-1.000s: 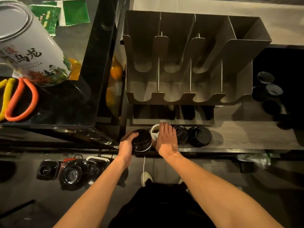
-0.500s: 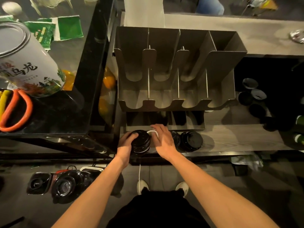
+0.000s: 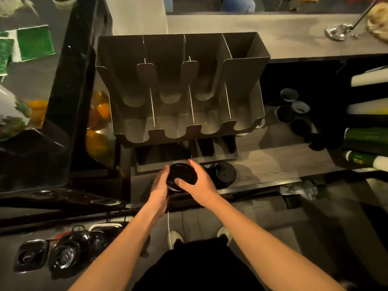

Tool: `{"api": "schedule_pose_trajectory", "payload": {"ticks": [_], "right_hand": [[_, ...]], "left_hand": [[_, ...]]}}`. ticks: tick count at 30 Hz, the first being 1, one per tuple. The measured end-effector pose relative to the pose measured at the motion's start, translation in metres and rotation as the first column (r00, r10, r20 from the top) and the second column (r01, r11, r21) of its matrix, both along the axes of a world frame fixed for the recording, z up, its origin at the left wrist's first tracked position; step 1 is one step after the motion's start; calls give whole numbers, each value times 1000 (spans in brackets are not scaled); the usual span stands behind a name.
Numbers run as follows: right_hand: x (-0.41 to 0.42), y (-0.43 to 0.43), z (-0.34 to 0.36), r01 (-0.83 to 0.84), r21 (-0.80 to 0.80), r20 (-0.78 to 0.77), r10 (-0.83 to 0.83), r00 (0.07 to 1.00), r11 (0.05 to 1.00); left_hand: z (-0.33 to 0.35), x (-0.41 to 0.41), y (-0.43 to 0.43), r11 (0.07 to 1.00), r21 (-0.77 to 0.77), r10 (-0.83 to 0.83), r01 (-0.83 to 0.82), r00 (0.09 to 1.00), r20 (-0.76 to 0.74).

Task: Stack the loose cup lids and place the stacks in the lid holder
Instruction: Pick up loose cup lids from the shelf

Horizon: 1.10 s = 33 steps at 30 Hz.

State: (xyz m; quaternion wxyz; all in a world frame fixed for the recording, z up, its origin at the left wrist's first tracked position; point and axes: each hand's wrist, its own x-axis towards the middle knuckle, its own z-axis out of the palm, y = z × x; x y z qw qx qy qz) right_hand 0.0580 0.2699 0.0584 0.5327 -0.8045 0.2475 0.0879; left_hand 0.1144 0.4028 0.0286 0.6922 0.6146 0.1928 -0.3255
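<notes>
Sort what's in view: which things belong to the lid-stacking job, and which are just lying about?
Part of the job:
- stack of black lids, gripped by the left hand and right hand
- second lid stack beside it
- metal lid holder

Lying about:
- oranges
- green packets
- small cups
- dark jugs low down

The left hand [image 3: 160,186] and right hand [image 3: 200,186] are left uncovered, and both forearms [image 3: 249,229] are bared to the frame's edge. A black garment [image 3: 197,267] is worn; its cut cannot be told. White shoes [image 3: 176,238] are worn.
</notes>
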Motion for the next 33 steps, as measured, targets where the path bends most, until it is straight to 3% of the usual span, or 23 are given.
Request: {"api": "schedule_pose_trajectory", "payload": {"ticks": [5, 14, 19, 22, 29, 33], "right_hand": [[-9, -24, 7, -42, 27, -24, 43, 999, 999], [-7, -53, 14, -136, 162, -51, 146, 988, 977], [-8, -49, 9, -16, 175, -36, 22, 999, 984], [-9, -52, 9, 52, 286, -11, -51, 999, 957], [-8, -60, 14, 285, 459, -40, -301, 953, 842], [-11, -61, 11, 54, 307, -17, -51, 999, 950]], "left_hand": [[9, -1, -13, 1000, 28, -5, 6, 999, -35], [10, -1, -32, 991, 133, -19, 9, 997, 75], [13, -7, -35, 997, 54, -50, 48, 998, 32], [12, -11, -33, 1000, 25, 10, -10, 1000, 0], [15, -11, -36, 988, 152, 27, -41, 996, 89], [15, -8, -36, 990, 143, -1, -17, 993, 122]]}}
